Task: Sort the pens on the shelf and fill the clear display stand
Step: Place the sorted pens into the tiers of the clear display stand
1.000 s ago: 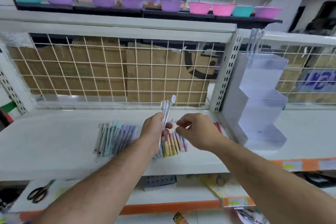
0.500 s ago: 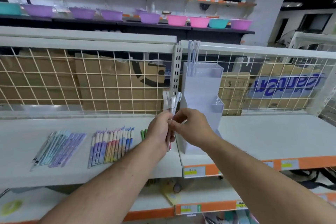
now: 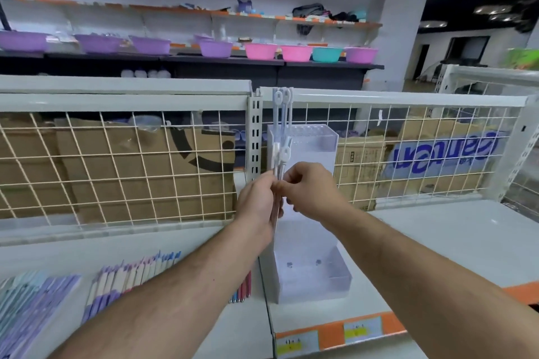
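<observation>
Grips white pens (image 3: 282, 151) upright in left hand (image 3: 256, 202), fingers curled round the barrels; pinches same bunch with right hand (image 3: 313, 189), caps above both, before clear display stand (image 3: 315, 277) on shelf (image 3: 437, 242).

Both bare forearms rise from the lower edge of the view and converge at its middle, the left from lower left, the right from lower right. The left hand (image 3: 258, 201) is lifted with its back to the camera, fingers curled round a small upright bunch of white pens (image 3: 282, 151). The right hand (image 3: 313, 191) is just beside it, knuckles up and fingers curled, its thumb and forefinger apparently pinching the same bunch; the fingertips are partly hidden.
</observation>
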Action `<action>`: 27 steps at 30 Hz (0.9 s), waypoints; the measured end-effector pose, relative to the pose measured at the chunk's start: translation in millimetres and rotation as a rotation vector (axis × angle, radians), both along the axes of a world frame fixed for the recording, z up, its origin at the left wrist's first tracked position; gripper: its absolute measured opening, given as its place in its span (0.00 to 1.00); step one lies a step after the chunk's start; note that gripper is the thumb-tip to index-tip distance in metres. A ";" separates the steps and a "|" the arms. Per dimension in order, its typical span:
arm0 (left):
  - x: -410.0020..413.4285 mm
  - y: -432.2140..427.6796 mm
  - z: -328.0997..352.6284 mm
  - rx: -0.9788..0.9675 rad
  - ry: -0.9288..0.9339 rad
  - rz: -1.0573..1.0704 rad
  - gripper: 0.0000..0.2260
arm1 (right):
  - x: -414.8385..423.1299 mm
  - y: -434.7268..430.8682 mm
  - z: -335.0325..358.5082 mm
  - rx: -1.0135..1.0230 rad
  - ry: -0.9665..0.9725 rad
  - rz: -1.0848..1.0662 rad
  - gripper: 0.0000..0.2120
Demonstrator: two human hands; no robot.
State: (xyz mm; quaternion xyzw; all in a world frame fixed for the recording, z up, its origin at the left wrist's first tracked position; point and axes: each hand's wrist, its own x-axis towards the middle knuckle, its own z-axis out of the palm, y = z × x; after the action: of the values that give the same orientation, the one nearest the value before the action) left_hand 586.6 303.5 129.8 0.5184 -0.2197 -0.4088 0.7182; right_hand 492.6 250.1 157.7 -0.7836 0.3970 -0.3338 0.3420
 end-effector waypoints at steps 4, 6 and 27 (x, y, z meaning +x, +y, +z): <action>3.7 -20.7 0.8 -0.013 0.002 0.051 0.11 | 4.5 -23.6 5.1 0.007 0.031 0.051 0.09; 4.8 -32.2 2.3 -0.054 -0.019 0.051 0.15 | 3.6 -39.5 13.1 -0.002 0.030 0.086 0.09; -8.7 -84.2 -12.8 -0.114 -0.163 0.208 0.06 | 17.1 -175.7 99.6 -0.045 -0.329 0.200 0.07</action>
State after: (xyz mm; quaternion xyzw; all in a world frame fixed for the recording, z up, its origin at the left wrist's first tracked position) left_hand 577.9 219.3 116.9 0.5281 -0.2455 -0.2754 0.7648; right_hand 509.7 74.4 257.3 -0.7615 0.2484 -0.4305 0.4161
